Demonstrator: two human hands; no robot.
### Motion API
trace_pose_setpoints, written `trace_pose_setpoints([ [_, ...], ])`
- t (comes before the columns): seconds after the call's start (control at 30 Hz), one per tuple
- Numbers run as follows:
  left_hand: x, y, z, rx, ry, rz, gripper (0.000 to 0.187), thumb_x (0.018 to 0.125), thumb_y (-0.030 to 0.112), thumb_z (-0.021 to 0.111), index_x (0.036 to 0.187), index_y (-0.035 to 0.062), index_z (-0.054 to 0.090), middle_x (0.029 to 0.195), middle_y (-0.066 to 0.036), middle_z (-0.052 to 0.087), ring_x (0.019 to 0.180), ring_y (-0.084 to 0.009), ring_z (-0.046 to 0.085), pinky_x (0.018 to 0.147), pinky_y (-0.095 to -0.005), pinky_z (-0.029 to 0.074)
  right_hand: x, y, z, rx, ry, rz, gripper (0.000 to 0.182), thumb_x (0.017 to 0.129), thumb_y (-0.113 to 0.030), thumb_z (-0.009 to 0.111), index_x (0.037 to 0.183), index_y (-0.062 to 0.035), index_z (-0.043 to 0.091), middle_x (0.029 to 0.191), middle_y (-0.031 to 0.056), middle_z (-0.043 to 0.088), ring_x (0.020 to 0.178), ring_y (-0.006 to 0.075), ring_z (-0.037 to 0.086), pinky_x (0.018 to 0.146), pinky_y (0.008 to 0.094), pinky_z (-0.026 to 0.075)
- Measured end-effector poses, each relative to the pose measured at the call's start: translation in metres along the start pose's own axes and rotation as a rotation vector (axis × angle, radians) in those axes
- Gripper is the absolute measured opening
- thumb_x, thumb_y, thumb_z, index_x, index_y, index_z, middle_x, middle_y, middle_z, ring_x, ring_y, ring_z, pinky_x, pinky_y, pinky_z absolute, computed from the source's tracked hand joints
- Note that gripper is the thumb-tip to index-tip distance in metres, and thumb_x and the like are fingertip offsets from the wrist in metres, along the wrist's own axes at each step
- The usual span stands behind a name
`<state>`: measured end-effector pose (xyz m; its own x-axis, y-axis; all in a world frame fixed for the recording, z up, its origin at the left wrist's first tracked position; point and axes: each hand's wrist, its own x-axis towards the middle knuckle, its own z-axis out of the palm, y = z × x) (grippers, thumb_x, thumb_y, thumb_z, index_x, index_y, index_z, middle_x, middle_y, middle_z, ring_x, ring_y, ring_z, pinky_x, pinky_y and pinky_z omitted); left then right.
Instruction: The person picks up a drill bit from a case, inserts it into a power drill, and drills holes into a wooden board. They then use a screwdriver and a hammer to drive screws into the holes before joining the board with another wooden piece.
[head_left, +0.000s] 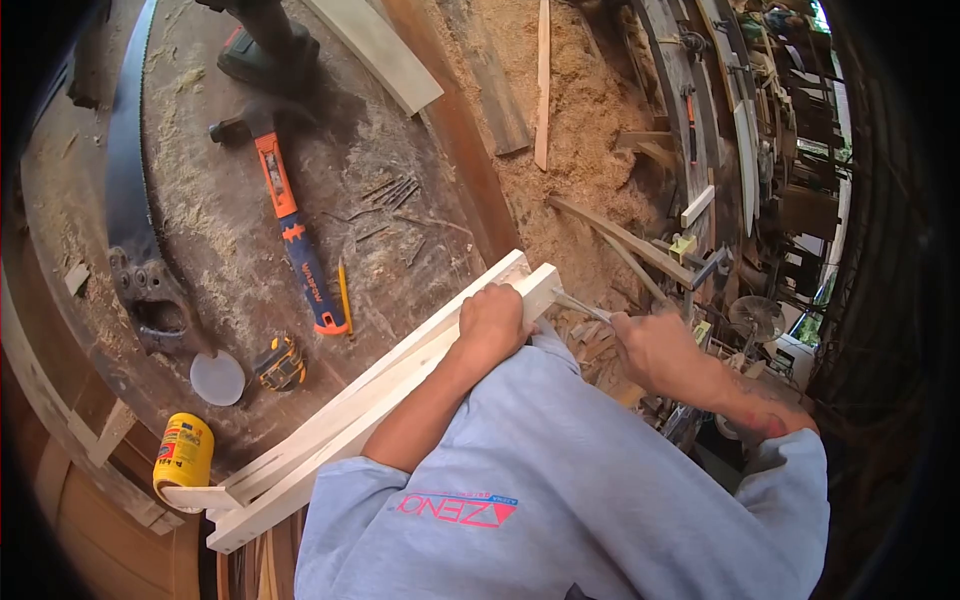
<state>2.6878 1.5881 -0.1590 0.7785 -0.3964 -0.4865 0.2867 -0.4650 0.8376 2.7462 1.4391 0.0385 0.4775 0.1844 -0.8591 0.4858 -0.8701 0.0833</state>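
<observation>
A pale wooden frame (370, 395) with two long rails lies aslant across the workbench edge, close against my body. My left hand (492, 318) is closed over the rails near their upper right end. In my right hand (660, 350) is a chisel (585, 307), its narrow metal blade pointing at the end of the nearer rail, at or very near the wood. My fingers hide the chisel's handle. At the frame's lower left end, a yellow tub (184, 450) stands next to a thin wooden piece (200, 497).
On the dusty workbench (400, 260) lie a handsaw (130, 180), a hammer (290, 220), a pencil (344, 297), several nails (390, 192), a tape measure (280, 364), a round whitish lid (217, 379) and a dark power tool (265, 50). Sawdust (590, 120) and wood strips cover the floor beyond.
</observation>
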Motion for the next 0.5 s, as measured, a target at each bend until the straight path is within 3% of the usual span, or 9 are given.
trace_pose_setpoints([
  [0.23, 0.003, -0.001, 0.003, -0.014, -0.005, -0.010, 0.049, 0.073, 0.032, 0.086, 0.090, -0.0101, 0.067, 0.090, -0.029, 0.069, 0.088, -0.0437, 0.069, 0.080, -0.0481, 0.055, 0.019, 0.009, -0.007, 0.141, 0.056, -0.086, 0.018, 0.086, -0.011, 0.058, 0.078, 0.0039, 0.062, 0.064, 0.0277, 0.062, 0.063, 0.0474, 0.064, 0.063, 0.0547, 0.053],
  [0.3, 0.003, -0.001, 0.001, -0.020, -0.013, -0.005, 0.044, 0.075, 0.027, 0.083, 0.095, -0.0090, 0.068, 0.095, -0.025, 0.070, 0.087, -0.0398, 0.070, 0.077, -0.0464, 0.056, 0.022, 0.010, -0.012, 0.185, 0.047, -0.095, 0.019, 0.086, -0.011, 0.058, 0.076, 0.0044, 0.061, 0.064, 0.0284, 0.062, 0.063, 0.0479, 0.063, 0.063, 0.0548, 0.053],
  [0.43, 0.003, 0.000, 0.003, -0.075, -0.047, -0.063, 0.045, 0.076, 0.025, 0.082, 0.099, -0.0103, 0.064, 0.098, -0.026, 0.067, 0.091, -0.0405, 0.068, 0.080, -0.0473, 0.055, 0.028, 0.008, -0.021, 0.219, 0.011, -0.064, 0.022, 0.089, -0.011, 0.059, 0.074, 0.0039, 0.061, 0.063, 0.0277, 0.060, 0.063, 0.0480, 0.062, 0.062, 0.0546, 0.051],
  [0.5, 0.001, -0.001, 0.007, -0.055, 0.052, 0.003, 0.048, 0.077, 0.023, 0.081, 0.103, -0.0115, 0.061, 0.102, -0.027, 0.063, 0.098, -0.0407, 0.064, 0.084, -0.0489, 0.053, 0.029, 0.005, -0.027, 0.228, 0.009, -0.061, 0.024, 0.091, -0.012, 0.060, 0.072, 0.0025, 0.061, 0.062, 0.0259, 0.059, 0.062, 0.0477, 0.060, 0.060, 0.0542, 0.049],
])
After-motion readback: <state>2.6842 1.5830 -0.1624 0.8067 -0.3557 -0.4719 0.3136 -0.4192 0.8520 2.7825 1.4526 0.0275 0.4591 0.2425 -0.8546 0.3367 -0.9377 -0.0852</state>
